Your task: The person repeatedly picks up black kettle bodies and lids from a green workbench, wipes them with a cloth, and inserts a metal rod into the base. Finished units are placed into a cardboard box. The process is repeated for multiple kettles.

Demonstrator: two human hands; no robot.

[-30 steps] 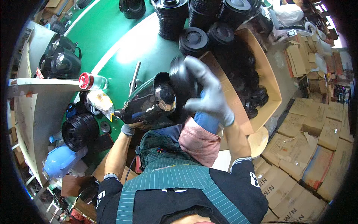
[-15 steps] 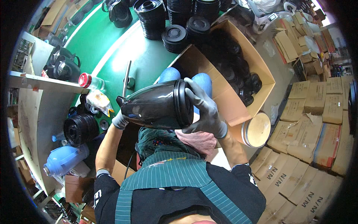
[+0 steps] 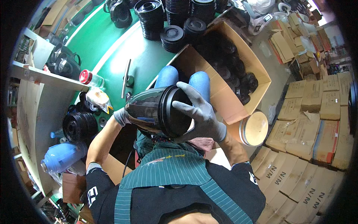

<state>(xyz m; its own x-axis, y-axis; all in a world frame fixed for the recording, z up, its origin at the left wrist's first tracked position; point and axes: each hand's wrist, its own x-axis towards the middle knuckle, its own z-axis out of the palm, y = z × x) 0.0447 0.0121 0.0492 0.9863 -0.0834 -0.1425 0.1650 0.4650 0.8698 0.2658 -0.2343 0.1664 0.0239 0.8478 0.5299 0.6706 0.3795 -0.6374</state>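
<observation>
Above my lap, both gloved hands hold a glossy black jug-shaped plastic vessel (image 3: 143, 111) lying on its side. Its wide end, with a round black ringed rim (image 3: 164, 112), points right and toward me. My left hand (image 3: 121, 116) grips the narrower left end; its fingers are mostly hidden behind the body. My right hand (image 3: 204, 116), in a grey glove, curves its spread fingers over the wide round end, the thumb below. Whether that end is closed by a lid or is the vessel's base, I cannot tell.
Stacks of black round lids (image 3: 172, 35) stand on the green table (image 3: 112, 71). A cardboard box (image 3: 257, 89) of black parts stands to the right, beside a round drum (image 3: 256, 128). A metal rod fixture (image 3: 126, 79), a red-capped jar (image 3: 91, 78) and a blue jug (image 3: 63, 156) are left.
The vessel has turned so its wide end faces more toward me, and that end has shifted left. My right hand has moved with it, its fingers now spread across the end face.
</observation>
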